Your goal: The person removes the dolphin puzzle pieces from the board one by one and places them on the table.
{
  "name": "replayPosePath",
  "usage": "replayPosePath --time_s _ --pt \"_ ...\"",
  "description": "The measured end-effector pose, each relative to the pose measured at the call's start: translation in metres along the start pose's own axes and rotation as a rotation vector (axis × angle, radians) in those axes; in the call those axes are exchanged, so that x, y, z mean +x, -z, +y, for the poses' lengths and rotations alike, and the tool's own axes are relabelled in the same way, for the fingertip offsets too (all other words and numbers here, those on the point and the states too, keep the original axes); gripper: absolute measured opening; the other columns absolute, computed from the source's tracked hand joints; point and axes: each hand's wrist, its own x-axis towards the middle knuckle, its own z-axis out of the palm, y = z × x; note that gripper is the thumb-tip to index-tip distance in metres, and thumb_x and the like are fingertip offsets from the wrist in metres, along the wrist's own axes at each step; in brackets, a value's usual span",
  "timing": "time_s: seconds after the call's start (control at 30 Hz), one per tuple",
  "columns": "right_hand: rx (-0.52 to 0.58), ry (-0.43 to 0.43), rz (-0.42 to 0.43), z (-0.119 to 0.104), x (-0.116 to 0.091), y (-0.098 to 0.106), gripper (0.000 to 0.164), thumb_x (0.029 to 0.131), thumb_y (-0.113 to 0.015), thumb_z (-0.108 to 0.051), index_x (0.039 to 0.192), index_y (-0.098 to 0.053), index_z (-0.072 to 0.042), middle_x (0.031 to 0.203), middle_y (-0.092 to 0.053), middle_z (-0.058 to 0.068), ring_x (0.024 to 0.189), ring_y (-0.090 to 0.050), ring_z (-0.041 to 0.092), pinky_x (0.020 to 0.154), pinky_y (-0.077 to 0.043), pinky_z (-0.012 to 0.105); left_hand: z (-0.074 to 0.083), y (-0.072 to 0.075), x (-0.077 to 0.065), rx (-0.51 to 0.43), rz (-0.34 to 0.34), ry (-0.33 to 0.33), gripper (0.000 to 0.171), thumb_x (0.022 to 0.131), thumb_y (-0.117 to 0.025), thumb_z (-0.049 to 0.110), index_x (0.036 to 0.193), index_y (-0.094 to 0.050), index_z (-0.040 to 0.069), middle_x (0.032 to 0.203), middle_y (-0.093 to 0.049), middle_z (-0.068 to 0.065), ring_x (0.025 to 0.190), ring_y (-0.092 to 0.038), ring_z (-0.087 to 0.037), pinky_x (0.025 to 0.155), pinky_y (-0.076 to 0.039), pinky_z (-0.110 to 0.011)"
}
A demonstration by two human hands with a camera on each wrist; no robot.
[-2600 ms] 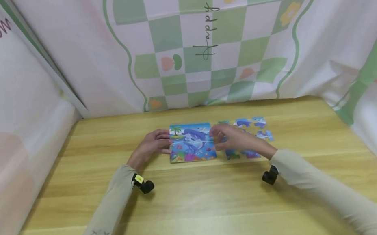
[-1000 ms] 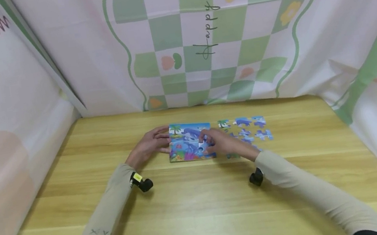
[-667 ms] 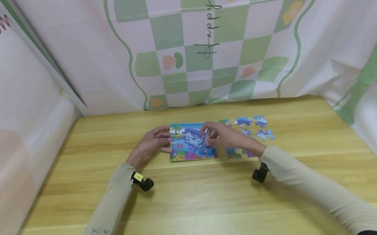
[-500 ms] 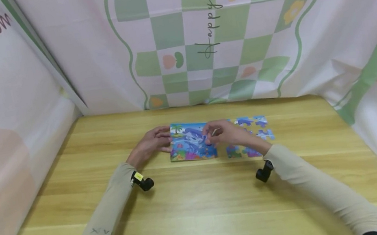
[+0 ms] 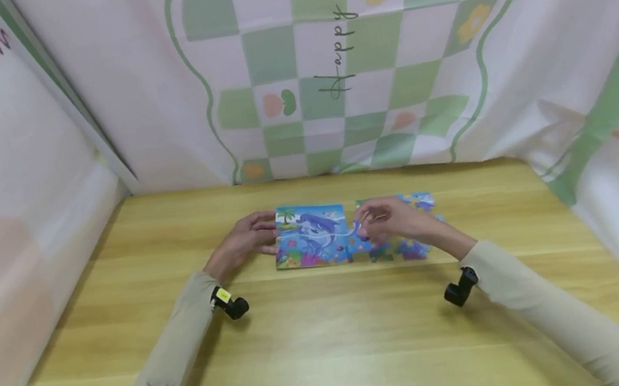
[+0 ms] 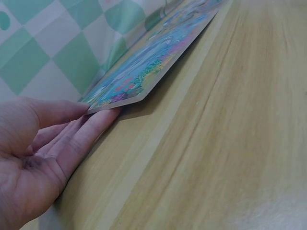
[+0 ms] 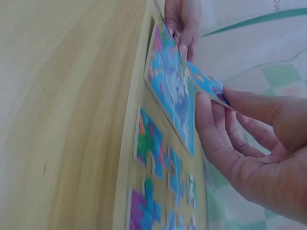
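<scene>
In the head view, a blue puzzle board (image 5: 310, 237) with a dolphin picture lies towards the back of the wooden table. My left hand (image 5: 240, 239) holds its left edge, the thumb on top and fingers underneath; the left wrist view shows that edge raised a little off the wood. Just right of the board, my right hand (image 5: 395, 218) pinches a blue puzzle piece (image 7: 206, 82) between thumb and fingers. The piece is tilted and held above the table, beside the board's right edge. Loose puzzle pieces (image 5: 414, 249) lie beneath and behind the right hand, which partly hides them.
The wooden table (image 5: 332, 338) stretches in front of both hands. A printed curtain (image 5: 336, 128) with green and white checks hangs behind the far edge. White fabric (image 5: 12, 233) borders the left side and more hangs on the right. Each wrist carries a small black camera (image 5: 460, 288).
My right hand has drawn back to the right from over the board, with a piece now visible in its fingers. The left hand stays on the board's left edge.
</scene>
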Motion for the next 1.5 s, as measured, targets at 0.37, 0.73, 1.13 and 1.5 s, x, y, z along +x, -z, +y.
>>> replayPosePath --time_s 0.37,0.73,1.13,1.5 --pt "-0.028 -0.025 0.036 0.011 -0.037 0.039 0.032 0.100 -0.068 -0.005 0.125 -0.057 0.012 0.105 -0.066 0.019 0.085 -0.072 0.025 0.080 -0.069 0.047 -0.003 0.002 -0.002 -0.001 0.003 -0.008 0.063 0.102 -0.061 -0.002 0.159 -0.035 0.002 0.155 -0.043 -0.027 0.125 -0.060 -0.036 0.092 -0.066 -0.034" --pt "-0.094 -0.083 0.065 0.039 -0.072 0.074 0.033 0.102 -0.068 -0.010 0.126 -0.058 0.011 0.105 -0.068 0.016 0.091 -0.071 0.020 0.082 -0.069 0.041 -0.003 0.000 -0.004 -0.013 0.013 -0.001 0.063 0.102 -0.061 -0.002 0.159 -0.035 0.002 0.154 -0.044 -0.025 0.123 -0.061 -0.034 0.093 -0.066 -0.034" --pt "-0.204 -0.195 0.107 0.053 -0.083 0.083 0.030 0.099 -0.070 -0.007 0.118 -0.058 0.014 0.099 -0.073 0.016 0.077 -0.069 0.014 0.074 -0.067 0.029 -0.004 0.003 -0.001 -0.011 0.010 -0.013 0.061 0.103 -0.060 -0.001 0.159 -0.036 0.003 0.153 -0.046 -0.025 0.112 -0.066 -0.026 0.091 -0.067 -0.034" --pt "-0.334 -0.285 0.177 0.057 -0.084 0.079 0.027 0.097 -0.075 -0.011 0.107 -0.059 0.010 0.081 -0.066 0.008 0.072 -0.064 0.017 0.062 -0.064 0.027 -0.003 0.002 0.001 -0.015 0.004 -0.014 0.061 0.103 -0.058 -0.004 0.158 -0.035 0.000 0.154 -0.043 -0.028 0.120 -0.062 -0.032 0.089 -0.067 -0.033"
